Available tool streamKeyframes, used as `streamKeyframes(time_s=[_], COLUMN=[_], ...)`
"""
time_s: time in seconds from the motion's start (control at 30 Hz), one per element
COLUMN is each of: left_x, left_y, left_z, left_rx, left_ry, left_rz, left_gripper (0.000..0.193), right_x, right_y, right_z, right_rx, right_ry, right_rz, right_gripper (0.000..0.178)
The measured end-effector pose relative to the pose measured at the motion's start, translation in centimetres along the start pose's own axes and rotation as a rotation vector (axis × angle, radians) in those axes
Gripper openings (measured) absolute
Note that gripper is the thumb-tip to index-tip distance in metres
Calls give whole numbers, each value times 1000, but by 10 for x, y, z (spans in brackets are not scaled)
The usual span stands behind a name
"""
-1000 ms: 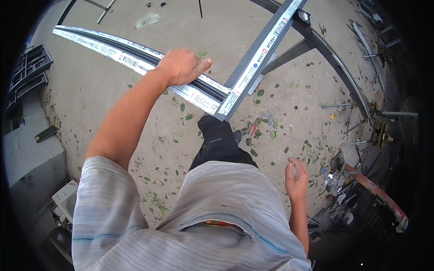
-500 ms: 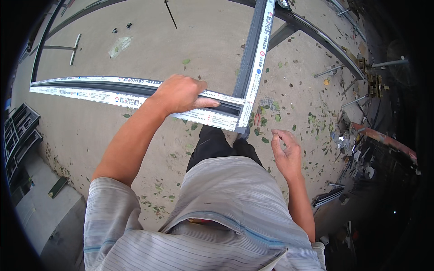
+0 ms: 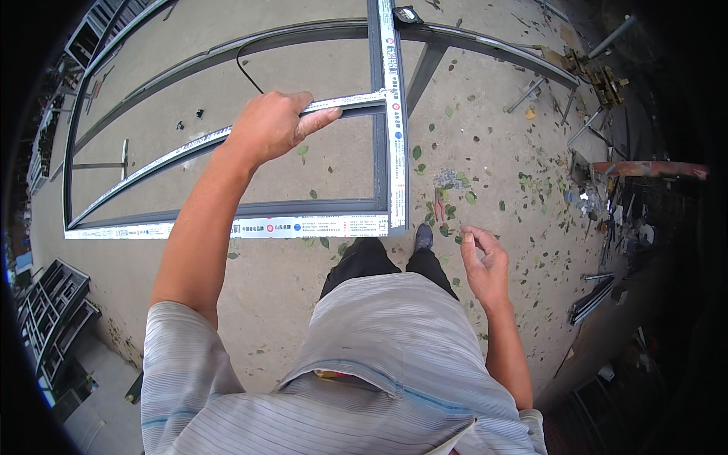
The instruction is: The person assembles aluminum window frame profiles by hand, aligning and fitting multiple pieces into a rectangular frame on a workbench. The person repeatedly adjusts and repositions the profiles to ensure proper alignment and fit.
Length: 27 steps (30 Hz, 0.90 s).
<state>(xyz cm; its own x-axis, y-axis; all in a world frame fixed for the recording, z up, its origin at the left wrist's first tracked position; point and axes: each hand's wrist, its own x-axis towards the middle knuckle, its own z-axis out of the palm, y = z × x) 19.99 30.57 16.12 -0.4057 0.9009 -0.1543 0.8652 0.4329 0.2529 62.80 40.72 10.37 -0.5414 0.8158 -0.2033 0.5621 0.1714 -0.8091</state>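
Observation:
A dark grey metal window frame (image 3: pixel 391 174), its faces covered with printed white protective film, lies in front of me. Inside it runs a narrower metal profile bar (image 3: pixel 182 150), reaching at a slant from the near left corner up to the right side piece. My left hand (image 3: pixel 273 129) is closed around this bar close to its right end, thumb along the near side. My right hand (image 3: pixel 487 269) hangs to the right of the frame's near corner, touching nothing there. Its thumb and fingertips are pinched together; whatever is between them is too small to name.
A tape measure (image 3: pixel 407 15) rests by the frame's right side, above a dark support rail (image 3: pixel 485 42). Red-handled pliers (image 3: pixel 440 208) and scattered leaves lie on the floor by my shoe (image 3: pixel 424 237). Metal offcuts (image 3: pixel 594 299) lie right; stacked frames (image 3: pixel 54 318) stand left.
My left hand has moved away from me with the bar, whose right end has shifted from the near edge up along the right side piece. The right hand stays pinched, almost still.

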Motion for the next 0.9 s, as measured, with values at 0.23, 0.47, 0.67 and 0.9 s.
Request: streamKeyframes(time_s=[0.23, 0.47, 0.67, 0.9], left_x=[-32, -60, -71, -63], left_y=[22, 57, 85, 155], left_z=[-10, -26, -19, 3], left_rx=[-47, -204, -236, -192], left_ry=[-168, -297, -347, -397], left_rz=[56, 63, 110, 130], left_gripper=[86, 75, 72, 71], right_x=[27, 39, 34, 21], right_y=[-61, -104, -87, -41], right_z=[21, 57, 67, 20], right_rx=[185, 637, 1029, 1009], right_ry=[-63, -316, -363, -242], right_rz=[-81, -78, -6, -36], right_gripper=[46, 71, 52, 43])
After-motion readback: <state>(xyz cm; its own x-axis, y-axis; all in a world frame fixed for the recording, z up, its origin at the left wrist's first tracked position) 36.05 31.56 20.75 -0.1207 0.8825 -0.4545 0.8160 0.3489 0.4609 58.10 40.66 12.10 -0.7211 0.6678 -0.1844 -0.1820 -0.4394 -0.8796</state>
